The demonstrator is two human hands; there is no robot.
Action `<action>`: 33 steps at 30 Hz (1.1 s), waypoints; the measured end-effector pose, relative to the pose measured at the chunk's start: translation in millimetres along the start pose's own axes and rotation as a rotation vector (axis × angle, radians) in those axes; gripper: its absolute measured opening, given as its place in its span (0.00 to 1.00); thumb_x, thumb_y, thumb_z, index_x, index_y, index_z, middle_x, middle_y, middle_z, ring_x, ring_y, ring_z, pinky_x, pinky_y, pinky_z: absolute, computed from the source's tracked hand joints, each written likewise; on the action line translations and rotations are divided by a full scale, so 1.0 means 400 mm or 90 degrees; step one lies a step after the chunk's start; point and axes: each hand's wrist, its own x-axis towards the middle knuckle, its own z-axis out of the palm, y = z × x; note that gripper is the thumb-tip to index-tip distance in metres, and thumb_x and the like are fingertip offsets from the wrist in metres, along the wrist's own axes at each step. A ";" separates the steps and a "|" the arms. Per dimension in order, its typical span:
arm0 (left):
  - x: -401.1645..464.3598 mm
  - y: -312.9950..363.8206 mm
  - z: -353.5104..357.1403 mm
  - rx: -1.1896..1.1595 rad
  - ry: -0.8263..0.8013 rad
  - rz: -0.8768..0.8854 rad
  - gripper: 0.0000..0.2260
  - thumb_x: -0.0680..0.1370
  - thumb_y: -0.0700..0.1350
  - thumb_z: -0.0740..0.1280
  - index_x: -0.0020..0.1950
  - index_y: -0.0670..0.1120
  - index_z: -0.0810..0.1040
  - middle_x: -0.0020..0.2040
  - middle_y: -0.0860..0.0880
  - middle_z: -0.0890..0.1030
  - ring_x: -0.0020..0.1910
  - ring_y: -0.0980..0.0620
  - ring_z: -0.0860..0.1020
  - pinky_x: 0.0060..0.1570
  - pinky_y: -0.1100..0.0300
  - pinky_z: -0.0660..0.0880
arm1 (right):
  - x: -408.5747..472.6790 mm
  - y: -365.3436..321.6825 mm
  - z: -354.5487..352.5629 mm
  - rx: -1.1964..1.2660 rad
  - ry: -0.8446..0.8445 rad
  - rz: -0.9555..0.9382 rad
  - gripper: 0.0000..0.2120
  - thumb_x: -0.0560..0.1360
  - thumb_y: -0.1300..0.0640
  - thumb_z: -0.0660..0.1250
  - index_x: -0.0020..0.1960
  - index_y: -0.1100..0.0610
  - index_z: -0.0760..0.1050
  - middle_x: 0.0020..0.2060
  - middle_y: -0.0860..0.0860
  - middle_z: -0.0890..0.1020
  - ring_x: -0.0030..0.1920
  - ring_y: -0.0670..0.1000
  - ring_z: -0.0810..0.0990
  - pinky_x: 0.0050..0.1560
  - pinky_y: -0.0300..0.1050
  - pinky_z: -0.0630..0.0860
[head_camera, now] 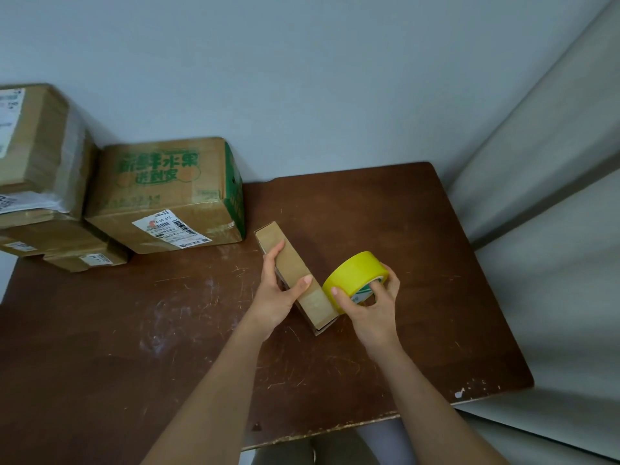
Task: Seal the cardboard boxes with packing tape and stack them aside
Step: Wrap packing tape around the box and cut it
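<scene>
- A scratched brown table [134,330] fills the lower view, set against a pale wall.
- At its far left stands a printed box [161,193] with green lettering and a shipping label, beside a stack of plain boxes [40,162].
- A narrow cardboard box [295,266] stands on edge near the table's middle.
- The left hand [278,290] grips this narrow box, thumb on top and fingers curled down its left side.
- The right hand [372,303] grasps a yellow tape roll [355,273], fingers hooked into its core, the roll touching the box's near end.
</scene>
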 end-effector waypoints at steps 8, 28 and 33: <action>-0.009 0.010 0.009 -0.010 0.006 -0.009 0.34 0.75 0.44 0.74 0.68 0.74 0.62 0.69 0.52 0.71 0.64 0.51 0.75 0.62 0.45 0.76 | 0.000 0.016 0.007 -0.011 0.006 -0.012 0.17 0.66 0.57 0.82 0.45 0.57 0.75 0.68 0.47 0.60 0.62 0.39 0.68 0.51 0.21 0.68; 0.012 0.030 0.161 0.662 0.344 0.151 0.26 0.81 0.47 0.58 0.75 0.34 0.60 0.79 0.36 0.52 0.79 0.41 0.48 0.76 0.44 0.53 | -0.014 0.041 0.000 -0.072 0.002 -0.034 0.22 0.68 0.52 0.80 0.54 0.61 0.75 0.72 0.52 0.56 0.64 0.41 0.61 0.54 0.17 0.59; 0.001 0.051 0.199 0.720 0.336 0.005 0.30 0.81 0.48 0.59 0.80 0.40 0.53 0.79 0.34 0.47 0.78 0.32 0.47 0.75 0.37 0.48 | -0.017 0.038 -0.004 -0.042 -0.030 -0.003 0.20 0.70 0.54 0.79 0.56 0.57 0.73 0.74 0.51 0.55 0.69 0.51 0.66 0.54 0.18 0.63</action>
